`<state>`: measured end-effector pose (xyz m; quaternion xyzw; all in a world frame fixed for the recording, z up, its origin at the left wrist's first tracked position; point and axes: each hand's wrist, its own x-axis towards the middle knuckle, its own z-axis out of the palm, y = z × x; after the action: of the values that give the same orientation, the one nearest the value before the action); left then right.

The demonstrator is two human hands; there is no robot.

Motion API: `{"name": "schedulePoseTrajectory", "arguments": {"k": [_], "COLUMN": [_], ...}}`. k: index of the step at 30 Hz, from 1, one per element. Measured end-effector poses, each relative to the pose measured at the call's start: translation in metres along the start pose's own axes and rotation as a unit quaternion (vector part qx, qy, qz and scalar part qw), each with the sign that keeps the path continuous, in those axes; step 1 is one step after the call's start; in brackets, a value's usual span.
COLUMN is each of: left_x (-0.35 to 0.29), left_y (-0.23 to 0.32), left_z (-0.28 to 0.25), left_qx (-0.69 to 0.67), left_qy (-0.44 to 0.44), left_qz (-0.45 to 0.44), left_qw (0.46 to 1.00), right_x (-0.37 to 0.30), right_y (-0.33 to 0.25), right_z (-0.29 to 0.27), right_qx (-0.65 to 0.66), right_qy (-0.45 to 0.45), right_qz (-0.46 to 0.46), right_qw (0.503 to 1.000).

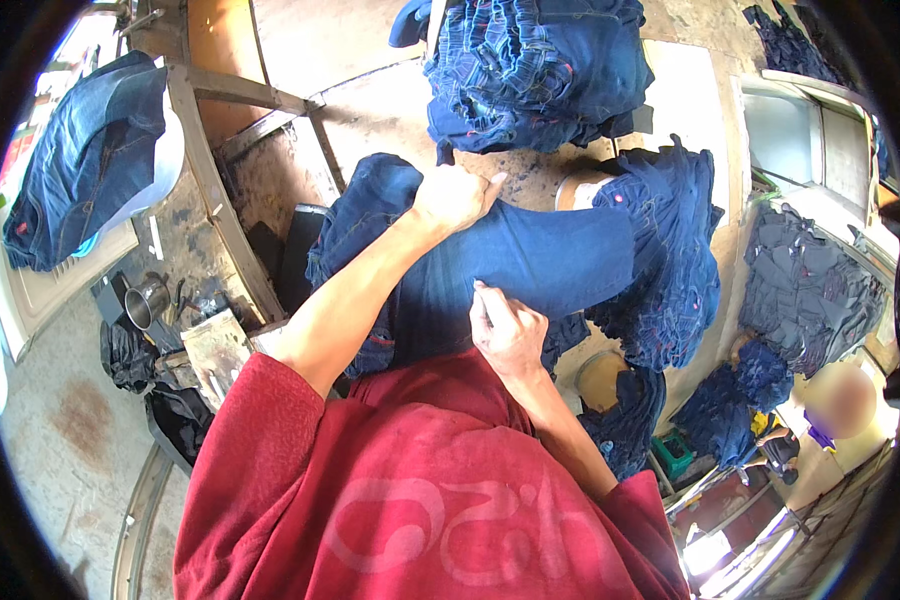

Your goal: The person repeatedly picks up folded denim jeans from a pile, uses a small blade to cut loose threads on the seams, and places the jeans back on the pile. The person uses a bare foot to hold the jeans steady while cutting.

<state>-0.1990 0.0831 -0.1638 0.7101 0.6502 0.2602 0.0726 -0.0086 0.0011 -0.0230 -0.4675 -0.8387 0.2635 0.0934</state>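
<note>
A pair of blue jeans (560, 262) lies in front of me with one leg stretched to the right. My left hand (457, 197) is closed at its far edge; a small dark piece (444, 152), whose kind I cannot make out, sticks out beyond the fingers. Nearer to me, my right hand (508, 328) is closed in a pinch against the denim. Whatever lies between its fingertips is hidden or too small to name. The rest of the jeans is bunched beside my left forearm.
Stacked jeans with elastic waists (530, 75) stand beyond my hands. More denim (675, 250) hangs at the right, near dark garments (810, 280). A wooden frame (220, 190) and a metal mug (147, 300) are at the left. Another person (778, 447) is at the lower right.
</note>
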Motion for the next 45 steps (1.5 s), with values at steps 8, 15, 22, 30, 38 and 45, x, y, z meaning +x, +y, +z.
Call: {"name": "schedulePoseTrajectory", "arguments": {"k": [8,15,22,30,38,45], "left_x": [0.002,0.005,-0.028,-0.147,-0.162,-0.126], "left_y": [-0.001,0.004,0.046,0.105,0.108,0.156], "left_z": [-0.001,-0.004,-0.123,-0.144,-0.161,-0.154], "left_qx": [-0.025,-0.023,-0.040,0.053,0.066,-0.148], "left_qy": [-0.039,-0.064,-0.007,-0.025,0.002,-0.002], "left_qz": [-0.031,-0.051,-0.119,-0.119,-0.108,-0.256], "left_qw": [0.998,0.996,0.992,0.991,0.992,0.955], "right_x": [-0.002,-0.002,-0.004,-0.005,-0.012,-0.016], "right_y": [-0.001,-0.005,0.016,0.025,0.048,0.046], "right_z": [0.000,-0.010,-0.029,0.012,-0.011,-0.019], "right_qx": [0.002,-0.067,0.113,-0.004,-0.013,0.166], "right_qy": [0.040,-0.065,0.064,0.093,0.063,0.022], "right_qz": [-0.017,0.028,0.137,-0.105,-0.022,0.049], "right_qw": [0.999,0.995,0.982,0.990,0.998,0.985]}}
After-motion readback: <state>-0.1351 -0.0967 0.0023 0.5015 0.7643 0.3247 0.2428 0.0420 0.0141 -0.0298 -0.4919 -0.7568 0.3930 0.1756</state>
